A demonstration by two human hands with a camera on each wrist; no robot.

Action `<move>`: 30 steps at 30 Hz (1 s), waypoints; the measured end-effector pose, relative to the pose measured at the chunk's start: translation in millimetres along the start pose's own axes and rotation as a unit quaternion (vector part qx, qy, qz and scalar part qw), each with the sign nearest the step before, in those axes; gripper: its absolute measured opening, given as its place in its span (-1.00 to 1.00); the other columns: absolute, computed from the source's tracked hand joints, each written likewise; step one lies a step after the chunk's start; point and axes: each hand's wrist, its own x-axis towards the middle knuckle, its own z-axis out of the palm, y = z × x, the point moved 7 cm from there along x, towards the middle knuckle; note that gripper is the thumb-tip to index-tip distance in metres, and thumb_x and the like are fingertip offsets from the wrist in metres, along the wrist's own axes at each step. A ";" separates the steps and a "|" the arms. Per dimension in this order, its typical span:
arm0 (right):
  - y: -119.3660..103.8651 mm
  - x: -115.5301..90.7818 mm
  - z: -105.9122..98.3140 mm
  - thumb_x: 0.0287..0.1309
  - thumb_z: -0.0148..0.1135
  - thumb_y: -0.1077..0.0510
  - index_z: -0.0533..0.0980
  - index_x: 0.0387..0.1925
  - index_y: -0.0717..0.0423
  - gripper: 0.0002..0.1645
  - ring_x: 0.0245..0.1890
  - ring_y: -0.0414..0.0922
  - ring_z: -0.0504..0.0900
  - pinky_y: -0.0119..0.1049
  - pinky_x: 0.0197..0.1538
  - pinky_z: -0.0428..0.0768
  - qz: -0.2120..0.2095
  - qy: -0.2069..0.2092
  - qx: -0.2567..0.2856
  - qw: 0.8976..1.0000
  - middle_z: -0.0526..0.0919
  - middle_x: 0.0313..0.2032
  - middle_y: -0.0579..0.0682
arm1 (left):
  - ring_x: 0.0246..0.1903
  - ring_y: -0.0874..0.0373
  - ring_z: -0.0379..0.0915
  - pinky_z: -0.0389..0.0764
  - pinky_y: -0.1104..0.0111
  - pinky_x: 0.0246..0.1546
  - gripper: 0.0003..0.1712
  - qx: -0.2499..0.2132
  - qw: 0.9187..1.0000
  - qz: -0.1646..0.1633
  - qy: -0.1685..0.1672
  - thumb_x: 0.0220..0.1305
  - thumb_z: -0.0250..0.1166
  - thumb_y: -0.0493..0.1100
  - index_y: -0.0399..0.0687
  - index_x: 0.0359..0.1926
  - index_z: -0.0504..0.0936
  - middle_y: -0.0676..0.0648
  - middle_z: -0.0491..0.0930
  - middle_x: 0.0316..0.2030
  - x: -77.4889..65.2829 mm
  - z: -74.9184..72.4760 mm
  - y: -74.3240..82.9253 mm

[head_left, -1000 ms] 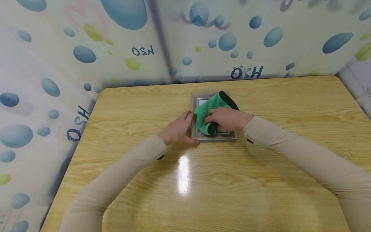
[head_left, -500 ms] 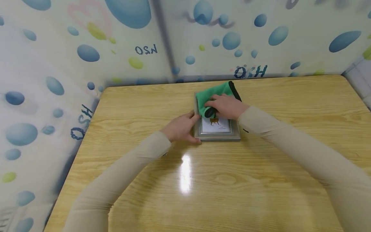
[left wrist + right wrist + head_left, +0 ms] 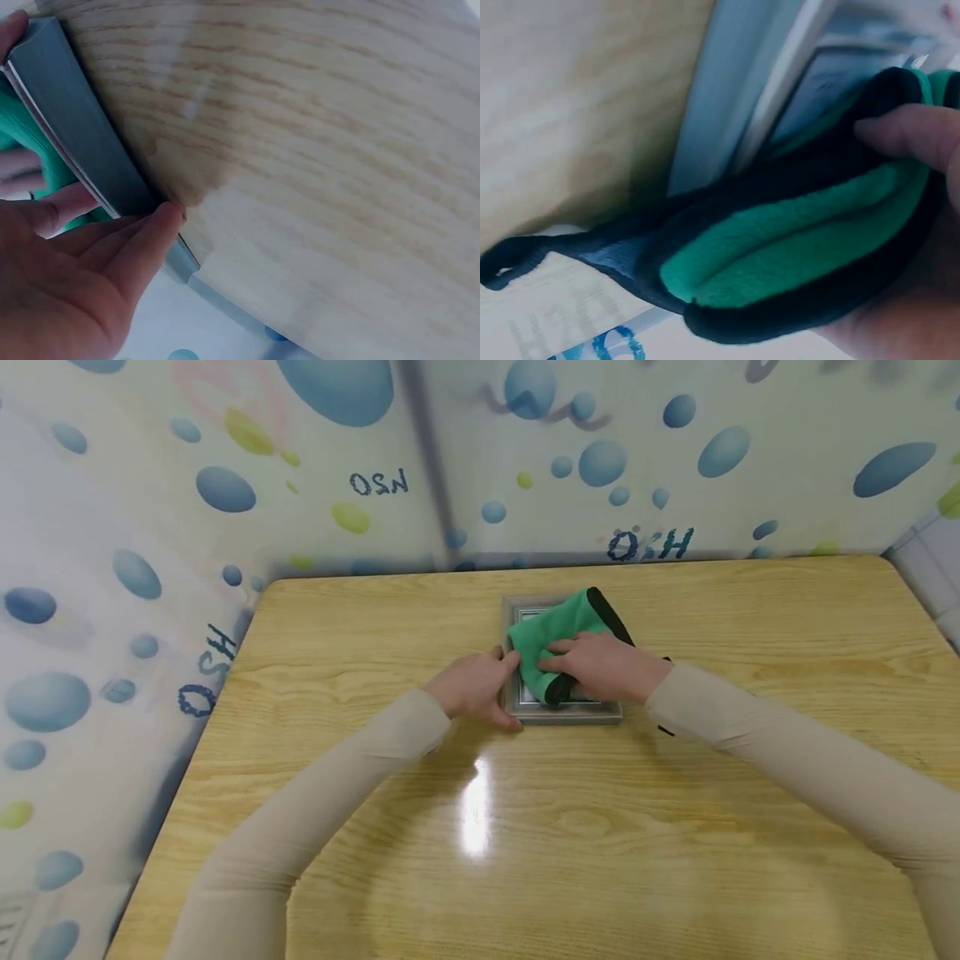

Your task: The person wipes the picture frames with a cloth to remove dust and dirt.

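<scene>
A grey picture frame (image 3: 570, 715) lies flat on the wooden table. My left hand (image 3: 474, 687) holds its left side, thumb at the near left corner; in the left wrist view the fingers (image 3: 154, 240) lie along the frame's outer edge (image 3: 90, 127). A folded green cloth (image 3: 555, 631) with black edging covers much of the glass. My right hand (image 3: 603, 667) grips this cloth and presses it on the frame. The right wrist view shows the thumb (image 3: 911, 135) on the cloth's black edge, with a hanging loop (image 3: 510, 262) at one end. The cloth hides most of the picture.
The wooden table (image 3: 600, 827) extends around the frame on every side, with a bright light reflection near the front. Behind it and to the left stand walls (image 3: 300, 485) patterned with blue and green drops.
My right hand has wiped the cloth over the frame, first away toward the far edge, then back toward me and slightly right. The left hand stays at the frame's left side.
</scene>
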 end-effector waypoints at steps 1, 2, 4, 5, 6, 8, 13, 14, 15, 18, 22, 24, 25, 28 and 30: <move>-4.1 -3.9 -0.1 0.17 0.32 0.28 0.47 0.23 0.12 -0.44 0.09 0.27 0.49 0.15 0.07 0.47 -0.014 0.007 -0.001 1.000 0.48 0.18 0.25 | -0.25 -0.02 0.53 0.60 0.18 -0.20 -0.02 0.000 1.000 -0.001 -0.001 -0.08 0.47 0.32 -0.24 0.14 0.31 -0.25 0.47 -0.06 0.3 0.0 -0.1; -7.4 -7.3 0.3 0.15 0.34 0.28 0.49 0.21 0.13 -0.45 0.07 0.25 0.51 0.12 0.06 0.49 -0.027 0.013 -0.002 1.000 0.50 0.16 0.25 | -0.24 -0.03 0.53 0.60 0.18 -0.20 -0.02 -0.002 1.000 -0.001 -0.002 -0.08 0.47 0.32 -0.24 0.14 0.31 -0.26 0.47 -0.05 0.4 0.0 -0.1; -12.9 -13.3 -0.3 0.12 0.36 0.30 0.53 0.16 0.14 -0.47 0.04 0.22 0.55 0.08 0.03 0.51 -0.050 0.026 0.004 0.998 0.54 0.12 0.25 | -0.24 -0.04 0.53 0.60 0.17 -0.19 -0.02 -0.004 1.000 -0.002 -0.003 -0.08 0.47 0.32 -0.24 0.13 0.30 -0.27 0.46 -0.04 0.4 0.4 -0.5; -13.9 -15.3 -0.2 0.10 0.37 0.31 0.54 0.15 0.14 -0.47 0.04 0.21 0.55 0.07 0.03 0.51 -0.056 0.029 0.010 0.998 0.54 0.12 0.25 | -0.24 -0.05 0.54 0.60 0.17 -0.19 -0.03 -0.005 1.000 -0.003 -0.003 -0.08 0.47 0.32 -0.24 0.13 0.30 -0.27 0.46 -0.03 0.2 0.6 -0.8; -14.0 -16.9 -0.2 0.09 0.38 0.30 0.54 0.15 0.13 -0.47 0.03 0.20 0.55 0.06 0.03 0.52 -0.061 0.032 0.016 0.998 0.54 0.11 0.24 | -0.25 -0.05 0.54 0.60 0.17 -0.20 -0.03 -0.004 1.000 -0.004 -0.004 -0.08 0.47 0.32 -0.24 0.12 0.30 -0.27 0.46 -0.03 0.1 0.9 -1.0; -11.5 -17.3 -1.0 0.06 0.40 0.33 0.55 0.15 0.12 -0.44 0.04 0.20 0.55 0.05 0.04 0.52 -0.058 0.026 0.033 0.997 0.53 0.13 0.24 | -0.25 -0.06 0.55 0.60 0.16 -0.20 -0.03 -0.004 1.000 -0.003 -0.003 -0.08 0.46 0.32 -0.24 0.12 0.30 -0.29 0.45 -0.01 0.0 1.1 -1.2; 3.3 -5.2 -5.7 0.04 0.42 0.33 0.54 0.16 0.14 -0.42 0.06 0.22 0.53 0.04 0.03 0.53 -0.041 0.014 0.061 0.997 0.50 0.15 0.26 | -0.22 -0.05 0.55 0.59 0.18 -0.15 -0.03 -0.007 1.000 0.002 -0.004 -0.07 0.47 0.31 -0.22 0.13 0.29 -0.28 0.45 0.02 0.5 1.0 -0.9; 8.0 -1.2 -6.4 0.05 0.41 0.31 0.53 0.17 0.13 -0.42 0.06 0.23 0.52 0.07 0.01 0.53 -0.033 0.012 0.060 0.998 0.49 0.16 0.26 | -0.22 -0.04 0.55 0.59 0.18 -0.15 -0.04 -0.009 1.000 0.002 -0.003 -0.08 0.48 0.31 -0.22 0.13 0.30 -0.27 0.45 0.01 0.6 0.9 -1.0; 13.0 3.1 -7.1 0.06 0.41 0.30 0.53 0.18 0.12 -0.41 0.06 0.24 0.52 0.10 -0.01 0.54 -0.025 0.011 0.057 0.998 0.48 0.17 0.27 | -0.23 -0.02 0.54 0.59 0.19 -0.15 -0.04 -0.012 1.000 0.002 -0.003 -0.08 0.48 0.30 -0.22 0.13 0.30 -0.25 0.45 -0.01 0.5 0.6 -1.0; 29.2 14.4 -9.2 0.11 0.39 0.25 0.49 0.22 0.07 -0.40 0.08 0.27 0.49 0.26 -0.04 0.49 0.014 0.002 0.047 0.999 0.43 0.22 0.26 | -0.26 0.01 0.53 0.59 0.21 -0.19 -0.05 -0.014 1.000 0.003 -0.001 -0.09 0.50 0.28 -0.21 0.13 0.31 -0.21 0.46 -0.07 1.1 -0.4 -0.4; 41.7 26.8 -10.2 0.15 0.37 0.22 0.47 0.25 0.07 -0.40 0.12 0.25 0.47 0.27 0.05 0.43 0.038 -0.002 0.041 0.998 0.43 0.22 0.24 | -0.28 0.03 0.51 0.58 0.23 -0.22 -0.05 -0.017 1.000 0.006 0.001 -0.09 0.50 0.28 -0.20 0.13 0.31 -0.17 0.45 -0.12 2.1 -0.1 0.1; 41.4 30.3 -10.6 0.15 0.36 0.22 0.47 0.25 0.08 -0.40 0.12 0.22 0.47 0.19 0.11 0.42 0.036 -0.006 0.041 0.999 0.44 0.20 0.24 | -0.29 0.03 0.51 0.58 0.23 -0.22 -0.05 -0.016 1.000 0.005 0.001 -0.09 0.50 0.28 -0.21 0.12 0.31 -0.17 0.45 -0.12 2.3 0.7 -0.4; 39.8 31.3 -10.6 0.15 0.36 0.22 0.46 0.25 0.09 -0.40 0.12 0.21 0.47 0.13 0.14 0.42 0.031 -0.008 0.042 0.999 0.45 0.19 0.24 | -0.29 0.04 0.51 0.58 0.24 -0.22 -0.05 -0.014 1.000 0.003 0.000 -0.09 0.49 0.29 -0.21 0.12 0.31 -0.17 0.45 -0.12 2.5 1.3 -0.9; 33.3 30.5 -9.7 0.15 0.36 0.23 0.45 0.26 0.11 -0.39 0.13 0.20 0.47 0.07 0.18 0.40 0.023 -0.014 0.040 0.999 0.45 0.20 0.25 | -0.29 0.05 0.51 0.58 0.25 -0.20 -0.03 -0.007 1.000 -0.002 -0.002 -0.09 0.47 0.32 -0.22 0.13 0.31 -0.17 0.46 -0.11 2.8 2.6 -2.2; 28.3 27.9 -8.5 0.15 0.35 0.25 0.45 0.26 0.12 -0.38 0.13 0.19 0.48 0.04 0.18 0.41 0.020 -0.013 0.039 0.999 0.45 0.20 0.25 | -0.28 0.05 0.52 0.59 0.24 -0.19 -0.02 -0.004 1.000 -0.001 0.000 -0.09 0.47 0.33 -0.22 0.14 0.31 -0.16 0.47 -0.11 3.0 2.4 -2.2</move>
